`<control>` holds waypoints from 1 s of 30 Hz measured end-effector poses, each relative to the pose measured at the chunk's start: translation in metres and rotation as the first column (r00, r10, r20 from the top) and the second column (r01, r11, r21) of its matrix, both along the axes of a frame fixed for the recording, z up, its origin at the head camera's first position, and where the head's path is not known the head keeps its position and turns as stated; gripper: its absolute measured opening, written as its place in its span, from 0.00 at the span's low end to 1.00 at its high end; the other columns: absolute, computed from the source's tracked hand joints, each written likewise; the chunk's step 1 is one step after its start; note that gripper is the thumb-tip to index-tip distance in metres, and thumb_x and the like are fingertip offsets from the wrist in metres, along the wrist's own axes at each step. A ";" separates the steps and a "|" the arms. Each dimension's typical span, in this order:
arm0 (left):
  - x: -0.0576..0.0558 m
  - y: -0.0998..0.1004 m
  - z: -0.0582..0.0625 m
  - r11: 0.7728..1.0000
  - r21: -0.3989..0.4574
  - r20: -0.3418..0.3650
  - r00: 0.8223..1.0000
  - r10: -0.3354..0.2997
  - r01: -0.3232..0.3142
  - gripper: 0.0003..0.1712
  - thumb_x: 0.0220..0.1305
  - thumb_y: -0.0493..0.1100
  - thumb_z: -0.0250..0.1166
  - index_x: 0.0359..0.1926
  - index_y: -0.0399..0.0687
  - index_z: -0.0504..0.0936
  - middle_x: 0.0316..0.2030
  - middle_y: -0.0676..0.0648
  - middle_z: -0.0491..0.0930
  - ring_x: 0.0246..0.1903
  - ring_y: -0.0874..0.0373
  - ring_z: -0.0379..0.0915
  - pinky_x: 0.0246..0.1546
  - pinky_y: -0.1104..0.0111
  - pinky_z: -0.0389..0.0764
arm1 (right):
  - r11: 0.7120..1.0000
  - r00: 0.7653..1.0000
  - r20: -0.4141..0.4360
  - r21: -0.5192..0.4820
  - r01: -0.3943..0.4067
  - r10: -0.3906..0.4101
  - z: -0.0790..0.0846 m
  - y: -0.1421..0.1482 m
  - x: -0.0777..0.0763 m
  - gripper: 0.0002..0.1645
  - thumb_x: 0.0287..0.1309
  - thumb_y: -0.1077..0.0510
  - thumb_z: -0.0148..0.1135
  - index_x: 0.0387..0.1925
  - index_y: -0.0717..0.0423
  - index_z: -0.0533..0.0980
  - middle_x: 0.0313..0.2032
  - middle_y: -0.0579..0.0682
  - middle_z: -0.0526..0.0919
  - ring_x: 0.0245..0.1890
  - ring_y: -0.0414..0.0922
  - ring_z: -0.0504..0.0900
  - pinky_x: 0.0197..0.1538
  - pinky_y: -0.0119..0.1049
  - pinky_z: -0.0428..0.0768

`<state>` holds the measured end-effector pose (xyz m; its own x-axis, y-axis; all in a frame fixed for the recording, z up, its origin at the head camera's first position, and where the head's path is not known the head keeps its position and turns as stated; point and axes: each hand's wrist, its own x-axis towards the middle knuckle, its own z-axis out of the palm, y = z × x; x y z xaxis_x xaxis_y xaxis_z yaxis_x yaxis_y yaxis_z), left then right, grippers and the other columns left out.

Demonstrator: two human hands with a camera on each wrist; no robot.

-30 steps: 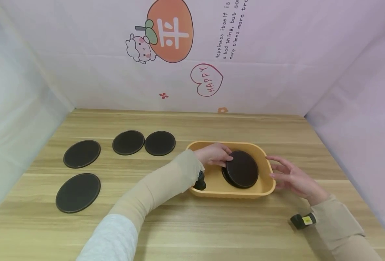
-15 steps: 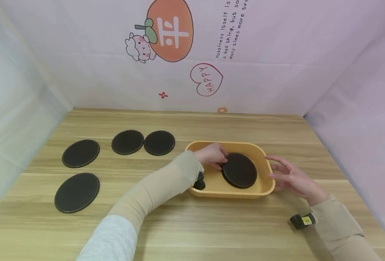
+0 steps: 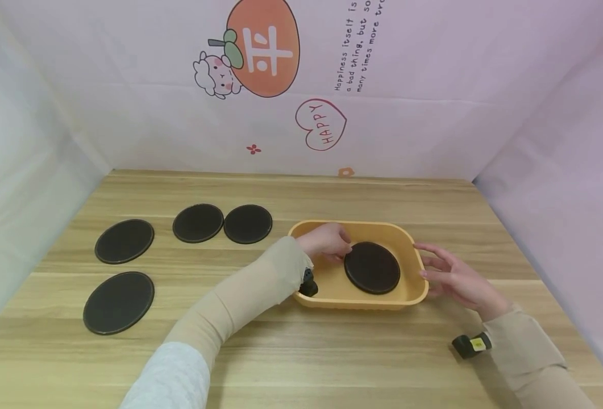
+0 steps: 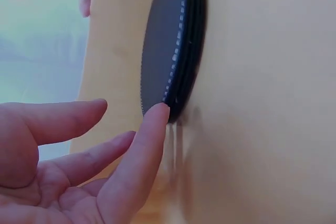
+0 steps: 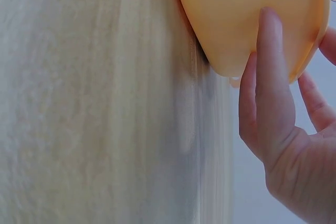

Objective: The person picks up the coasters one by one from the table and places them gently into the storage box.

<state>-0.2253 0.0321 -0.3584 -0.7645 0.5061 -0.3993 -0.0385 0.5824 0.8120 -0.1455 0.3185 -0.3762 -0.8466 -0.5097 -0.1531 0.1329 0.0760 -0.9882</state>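
A stack of round black coasters (image 3: pixel 372 268) with stitched edges lies in the yellow-orange plastic bin (image 3: pixel 354 303). In the left wrist view several layers of the coaster stack (image 4: pixel 178 51) show edge-on. My left hand (image 3: pixel 328 241) reaches into the bin from its left side, one fingertip right at the stack's rim, the other fingers apart from it. At the bin's right end is my right hand (image 3: pixel 457 279). From the right wrist view, the right hand (image 5: pixel 283 108) rests nearly straight fingers against the bin's outer wall (image 5: pixel 226 19), with other fingertips at its rim.
Two coasters lie side by side left of the bin, a left one (image 3: pixel 198 222) and a right one (image 3: pixel 248 224). Farther left are an upper coaster (image 3: pixel 124 241) and a lower one (image 3: pixel 119 303). A printed cloth (image 3: pixel 408 125) hangs behind the wooden table (image 3: pixel 352 358).
The top coaster, tilted and offset in the left hand's fingers a second ago, has come down flush on the stack. The left hand has let go and drawn slightly left. The right hand stays put.
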 end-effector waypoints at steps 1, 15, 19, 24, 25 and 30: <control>0.000 -0.001 0.000 1.000 0.010 0.007 1.000 -0.002 0.002 0.23 0.65 0.36 0.58 0.60 0.32 0.71 0.48 0.38 0.79 0.38 0.51 0.83 0.41 0.66 0.83 | 1.000 1.000 0.001 -0.001 0.000 0.000 0.000 0.000 0.000 0.30 0.66 0.69 0.48 0.63 0.42 0.59 0.52 0.44 0.74 0.47 0.44 0.81 0.44 0.45 0.83; -0.010 -0.007 0.013 0.943 0.329 0.158 0.987 -0.013 -0.041 0.24 0.66 0.33 0.56 0.62 0.31 0.67 0.59 0.34 0.70 0.57 0.44 0.70 0.48 0.62 0.81 | 1.000 1.000 0.004 -0.004 0.001 -0.001 0.000 0.000 0.000 0.29 0.65 0.69 0.49 0.62 0.40 0.60 0.51 0.44 0.74 0.47 0.44 0.81 0.43 0.45 0.83; -0.009 -0.008 0.028 0.924 0.382 0.141 0.990 -0.032 -0.024 0.24 0.67 0.33 0.55 0.63 0.32 0.66 0.61 0.33 0.68 0.60 0.42 0.68 0.53 0.56 0.78 | 1.000 1.000 0.000 -0.018 -0.008 0.008 0.000 0.001 0.000 0.30 0.65 0.69 0.48 0.62 0.40 0.61 0.51 0.44 0.75 0.47 0.44 0.81 0.43 0.45 0.83; -0.005 -0.015 0.044 0.912 0.410 0.116 0.992 -0.040 -0.011 0.23 0.67 0.33 0.55 0.62 0.32 0.67 0.60 0.33 0.69 0.59 0.42 0.69 0.48 0.61 0.81 | 0.999 1.000 -0.003 -0.036 -0.019 0.019 -0.001 0.002 0.000 0.30 0.65 0.71 0.47 0.62 0.39 0.61 0.51 0.44 0.75 0.47 0.45 0.81 0.43 0.45 0.83; -0.004 -0.017 0.046 0.910 0.414 0.113 0.993 -0.038 -0.012 0.23 0.67 0.33 0.56 0.62 0.32 0.68 0.60 0.33 0.69 0.59 0.42 0.69 0.47 0.63 0.82 | 0.999 1.000 -0.004 -0.034 -0.020 0.020 -0.001 0.002 0.000 0.30 0.65 0.70 0.47 0.62 0.39 0.61 0.51 0.44 0.75 0.47 0.45 0.81 0.43 0.45 0.83; -0.002 -0.028 0.048 0.887 0.462 0.117 0.992 -0.036 -0.022 0.23 0.66 0.32 0.56 0.61 0.31 0.68 0.61 0.32 0.67 0.60 0.40 0.67 0.48 0.62 0.82 | 1.000 1.000 -0.001 -0.013 -0.014 0.014 -0.002 0.002 -0.001 0.30 0.66 0.70 0.47 0.62 0.38 0.61 0.51 0.44 0.74 0.47 0.45 0.81 0.43 0.45 0.83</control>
<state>-0.2276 0.0042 -0.3108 -0.7217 0.6606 -0.2069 -0.1493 0.1433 0.9784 -0.1463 0.3201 -0.3777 -0.8395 -0.5236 -0.1453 0.1309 0.0646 -0.9893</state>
